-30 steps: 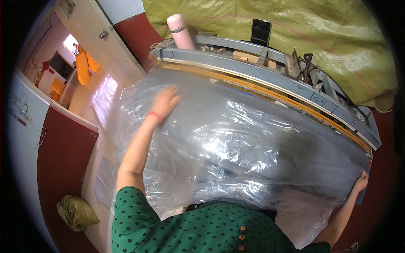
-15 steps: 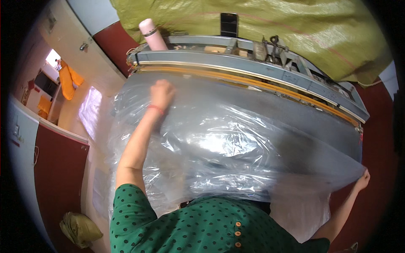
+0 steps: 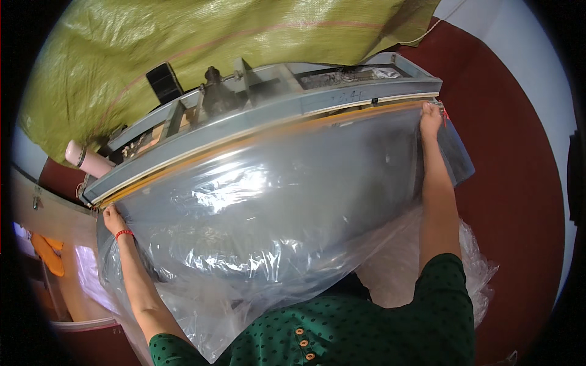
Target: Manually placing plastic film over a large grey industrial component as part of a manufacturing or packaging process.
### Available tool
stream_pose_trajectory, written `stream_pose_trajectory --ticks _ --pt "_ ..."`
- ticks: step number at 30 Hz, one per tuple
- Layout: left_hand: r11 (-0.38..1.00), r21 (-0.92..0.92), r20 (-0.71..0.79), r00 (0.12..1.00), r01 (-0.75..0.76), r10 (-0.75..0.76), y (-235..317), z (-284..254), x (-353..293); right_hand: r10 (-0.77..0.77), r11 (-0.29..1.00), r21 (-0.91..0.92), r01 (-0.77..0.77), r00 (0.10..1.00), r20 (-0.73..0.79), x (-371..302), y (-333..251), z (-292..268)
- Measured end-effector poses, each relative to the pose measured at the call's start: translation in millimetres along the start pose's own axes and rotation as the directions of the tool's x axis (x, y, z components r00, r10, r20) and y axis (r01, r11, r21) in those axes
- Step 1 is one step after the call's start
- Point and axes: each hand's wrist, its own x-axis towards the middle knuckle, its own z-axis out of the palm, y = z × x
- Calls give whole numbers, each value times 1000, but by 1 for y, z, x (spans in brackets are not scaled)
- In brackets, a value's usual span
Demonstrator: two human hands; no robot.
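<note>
Plastic point(image 3: 244, 229), clear and shiny, is pulled fairly smooth beside the metal frame point(image 3: 268, 111) at 12 o'clock; folds point(image 3: 481, 265) are still loose at 4 and 7. Its edge is pinched by the left grip point(image 3: 114, 219) at 9 and the right grip point(image 3: 431, 117) at 2. Earlier, the right grip was held lower, near 4, away from the frame.
</note>
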Motion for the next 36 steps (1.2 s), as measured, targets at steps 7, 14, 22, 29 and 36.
stream_pose_trajectory --ticks 7,14,22,29,36 --pt "992 -126 -3 1000 -7 6 0 26 3 91 992 94 -87 995 -47 7 -1 7" --pt "956 -260 20 991 135 -135 20 33 -4 240 920 313 -237 970 30 6 -13 -12" --pt "826 562 -209 960 -37 185 11 41 -3 248 942 220 -254 967 54 5 -28 -23" --pt "782 507 434 891 -362 131 83 -2 -57 99 979 -197 -53 967 234 -14 -78 -81" --pt "975 75 690 717 -210 101 190 -26 -149 -491 604 -726 329 871 -14 -24 -110 -147"
